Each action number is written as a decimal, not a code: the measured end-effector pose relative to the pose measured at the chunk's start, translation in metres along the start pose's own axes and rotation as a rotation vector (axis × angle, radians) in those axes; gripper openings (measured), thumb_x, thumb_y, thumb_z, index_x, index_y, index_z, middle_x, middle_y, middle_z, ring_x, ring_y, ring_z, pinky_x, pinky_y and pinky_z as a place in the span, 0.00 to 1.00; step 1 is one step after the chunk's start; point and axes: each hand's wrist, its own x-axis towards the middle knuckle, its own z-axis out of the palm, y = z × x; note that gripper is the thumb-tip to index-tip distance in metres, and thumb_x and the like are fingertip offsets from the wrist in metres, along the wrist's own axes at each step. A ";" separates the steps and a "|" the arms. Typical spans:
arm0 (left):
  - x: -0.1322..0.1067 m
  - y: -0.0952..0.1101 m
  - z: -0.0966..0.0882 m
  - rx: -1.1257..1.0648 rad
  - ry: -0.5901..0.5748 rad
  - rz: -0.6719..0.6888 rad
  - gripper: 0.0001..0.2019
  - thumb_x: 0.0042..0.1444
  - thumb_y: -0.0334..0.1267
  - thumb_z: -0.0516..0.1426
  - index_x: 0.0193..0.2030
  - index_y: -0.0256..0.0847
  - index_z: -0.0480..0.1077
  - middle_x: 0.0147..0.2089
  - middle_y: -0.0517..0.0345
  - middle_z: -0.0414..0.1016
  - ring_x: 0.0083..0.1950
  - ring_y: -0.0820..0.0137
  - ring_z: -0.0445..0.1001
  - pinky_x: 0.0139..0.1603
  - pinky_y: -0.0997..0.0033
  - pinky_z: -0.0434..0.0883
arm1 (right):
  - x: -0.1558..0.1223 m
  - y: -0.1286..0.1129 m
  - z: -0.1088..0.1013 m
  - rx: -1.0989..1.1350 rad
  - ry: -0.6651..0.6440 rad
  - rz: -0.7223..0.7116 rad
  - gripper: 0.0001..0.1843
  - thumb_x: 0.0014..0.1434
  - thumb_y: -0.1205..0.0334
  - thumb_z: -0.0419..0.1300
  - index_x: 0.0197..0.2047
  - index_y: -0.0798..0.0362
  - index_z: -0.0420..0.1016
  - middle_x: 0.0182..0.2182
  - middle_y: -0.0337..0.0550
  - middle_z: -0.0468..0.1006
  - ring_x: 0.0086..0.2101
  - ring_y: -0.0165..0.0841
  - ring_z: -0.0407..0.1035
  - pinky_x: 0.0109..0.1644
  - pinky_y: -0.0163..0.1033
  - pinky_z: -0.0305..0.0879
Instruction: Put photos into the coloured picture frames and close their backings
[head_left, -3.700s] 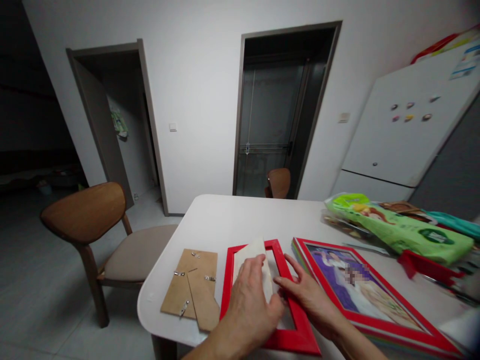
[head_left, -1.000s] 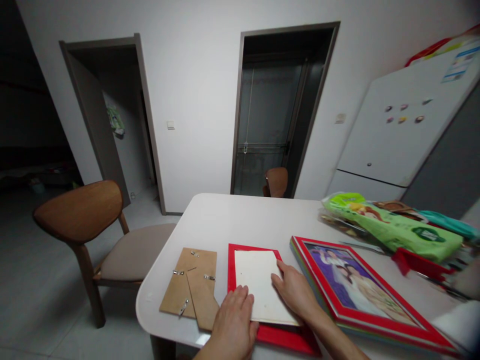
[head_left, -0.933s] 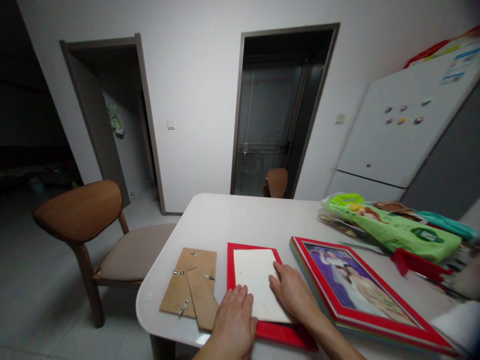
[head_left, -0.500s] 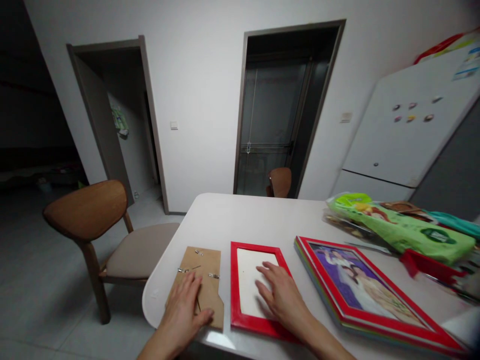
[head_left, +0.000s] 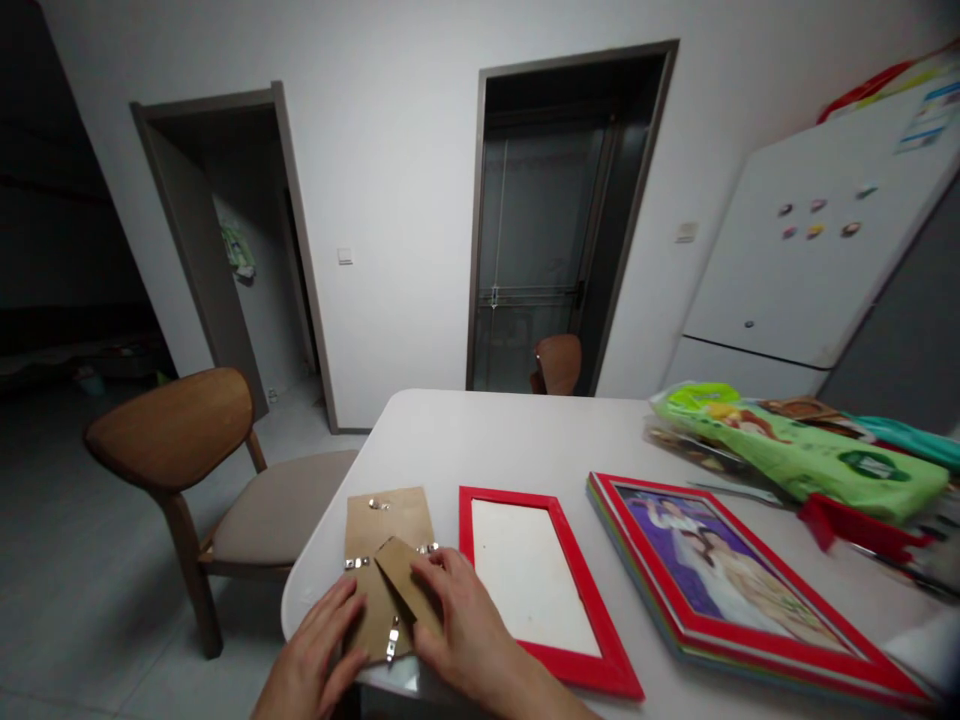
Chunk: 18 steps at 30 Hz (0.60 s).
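A brown picture frame backing board (head_left: pixel 384 514) with small metal clips lies at the table's front left. Its stand flap (head_left: pixel 411 578) is lifted at an angle from the board. My right hand (head_left: pixel 466 625) pinches that flap between thumb and fingers. Resting on the board's left edge is my left hand (head_left: pixel 322 630), fingers stretched and slightly spread. Just to the right, a red picture frame (head_left: pixel 551 510) lies flat around a white sheet (head_left: pixel 529 570). Farther right is a stack of frames, topped by a red frame with a photo (head_left: pixel 720 570).
Green packages (head_left: pixel 810 445) and a red plastic object (head_left: pixel 855 530) lie on the white table (head_left: pixel 517 430) at the right. A wooden chair (head_left: pixel 172 430) stands at the left. A fridge (head_left: pixel 817 230) is at the back right.
My right hand has moved left from the red frame to the backing board and taken hold of its flap, which is now raised. My left hand has shifted to the board's left edge.
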 end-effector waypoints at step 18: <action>0.083 0.143 0.030 0.049 -0.003 0.270 0.38 0.36 0.24 0.58 0.57 0.26 0.48 0.61 0.35 0.44 0.61 0.54 0.40 0.56 0.52 0.55 | -0.053 0.027 -0.147 -0.289 0.086 0.208 0.19 0.44 0.63 0.53 0.42 0.52 0.71 0.46 0.47 0.66 0.45 0.38 0.62 0.50 0.41 0.57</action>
